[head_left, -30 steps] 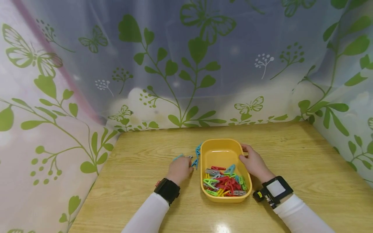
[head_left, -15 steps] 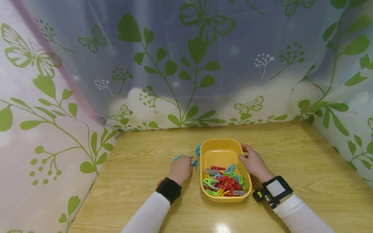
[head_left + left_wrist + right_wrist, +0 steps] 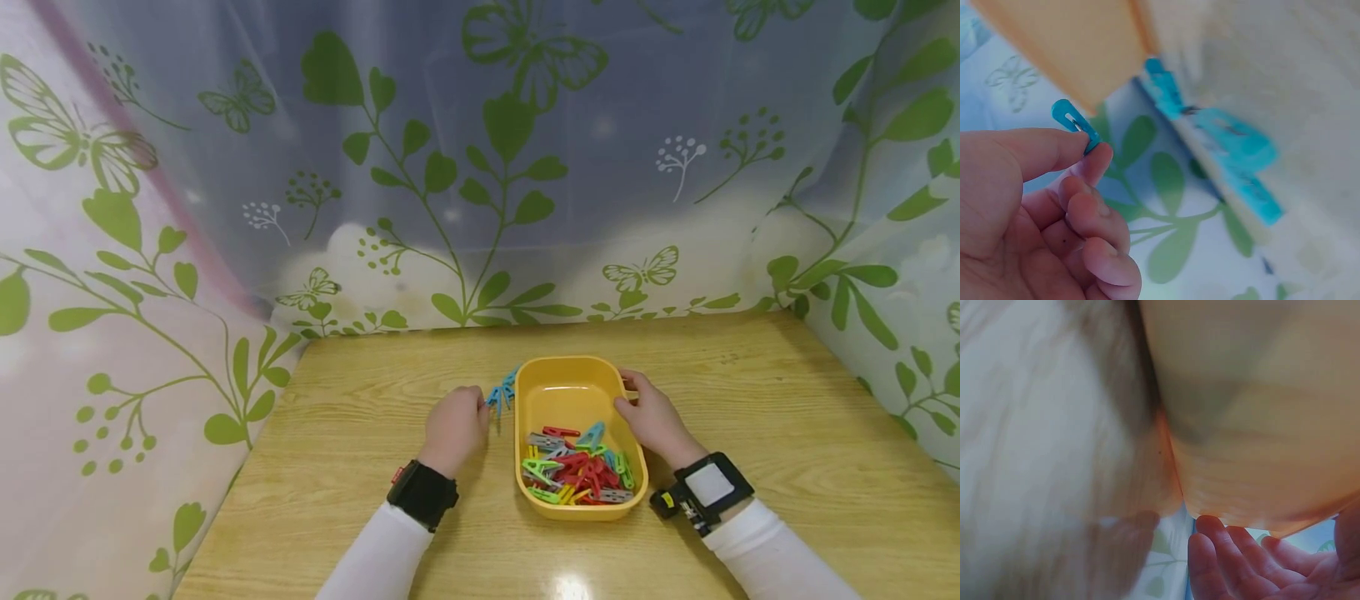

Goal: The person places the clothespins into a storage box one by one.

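Note:
In the head view a yellow plastic tub (image 3: pixel 570 375) holds a heap of plastic clothespins (image 3: pixel 588 473), red, green, yellow, grey and blue. My left hand (image 3: pixel 456 429) is raised at its left. Thumb and forefinger pinch one blue clothespin (image 3: pixel 1072 120), seen in the left wrist view. Beyond it, other blue clothespins (image 3: pixel 1235 139) lie on the table beside the tub, blurred. My right hand (image 3: pixel 656 419) grips the tub's right side, thumb at the rim and fingers outside. In the right wrist view its fingers (image 3: pixel 1229 559) lie by the tub wall (image 3: pixel 1260 444).
The wooden table (image 3: pixel 360 417) ends at a hanging curtain (image 3: pixel 420 167) with butterflies and green leaves, which also closes in the left and right sides. Both wrists wear black straps.
My left hand has lifted off the table and moved slightly away from me with a blue clothespin picked up. The right hand and the tub stay where they were.

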